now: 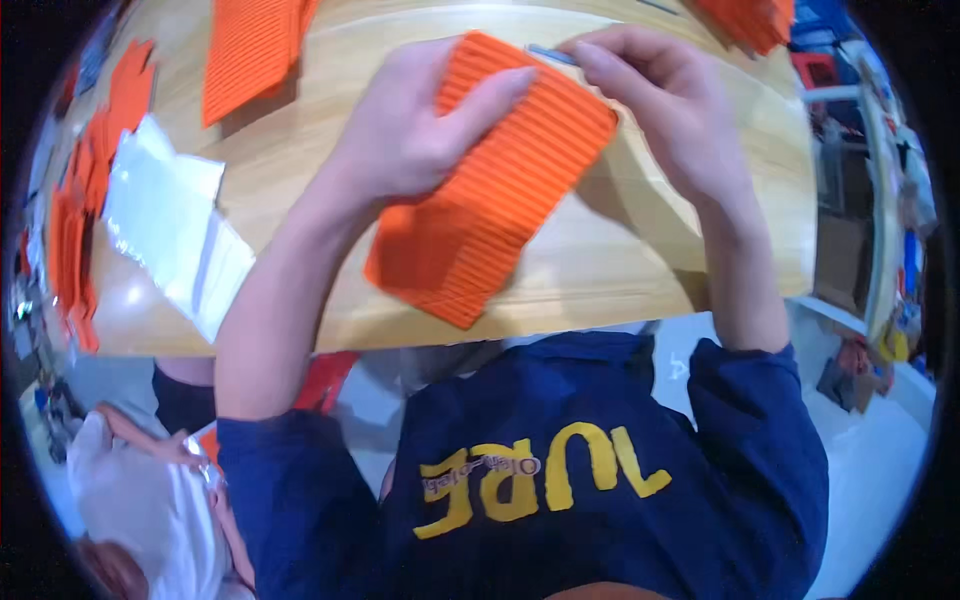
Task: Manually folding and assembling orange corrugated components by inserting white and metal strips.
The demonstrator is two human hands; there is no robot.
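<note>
An orange ribbed knit piece, folded flat, is held at a slant above the wooden table. My left hand grips its upper left side, the thumb lying across the ribs and the other fingers hidden behind. At the far right corner of the knit, my right hand pinches a small, slim grey-blue thing between thumb and forefinger. Its tip points toward the knit's far edge. It is too small and blurred for me to tell its kind, or whether it touches the fabric.
The wooden table bears another orange ribbed piece at the far left, orange pieces along its left edge, and more orange fabric at the far right. White plastic bags lie left. A person in white sits lower left.
</note>
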